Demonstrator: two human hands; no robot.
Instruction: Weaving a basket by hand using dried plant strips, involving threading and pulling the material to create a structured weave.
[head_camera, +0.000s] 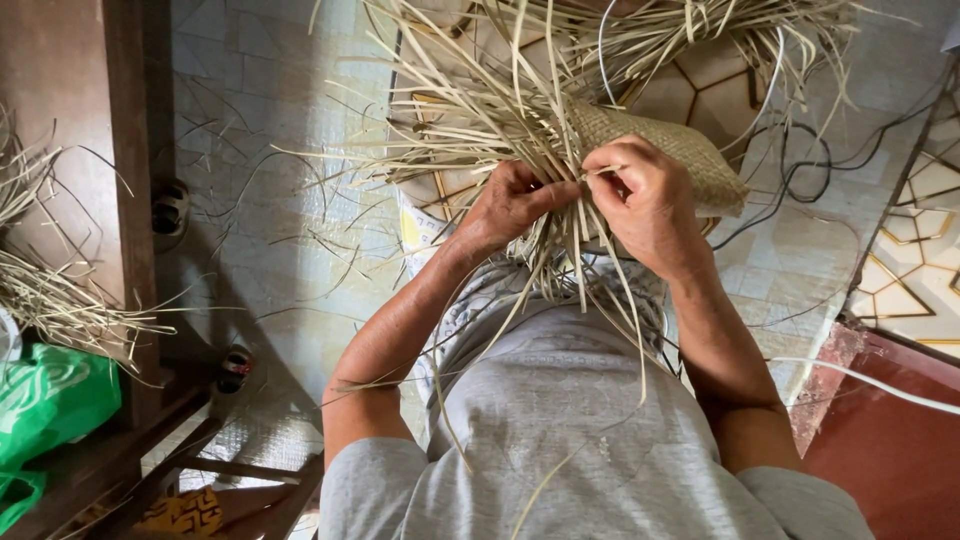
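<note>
- Both hands are up in the middle of the scene, working close together on a woven straw piece (690, 155).
- The left hand (515, 205) is curled, thumb stretched out to the right, pinching a bundle of loose pale strips (500, 110) where they meet the finished weave.
- The right hand (650, 200) sits just right of it, fingers folded in tight, nipping a single thin strip between thumb and forefinger.
- The two hands almost touch, thumb tip to knuckle, right at the weave's raw edge.
- The woven piece itself pokes out behind and to the right of the right hand: a tight, tan, rounded flap, partly hidden by the knuckles.
- Unwoven strips fan out from the hands in every direction, up to the far edge and down over the person's grey shirt (570, 430).
- Under the work lies a tiled floor (270, 120), pale, littered with stray slivers.
- Dark cables (800, 160) loop across the floor on the right, beyond the woven flap.
- Far left, a dark wooden frame (125, 200) runs down the scene, with more dry straw (50, 300) heaped beside it.
- A green plastic bag (50, 400) sits near left, well apart from the hands.
- A red surface (890, 450) shows near right, crossed by a white cord.
</note>
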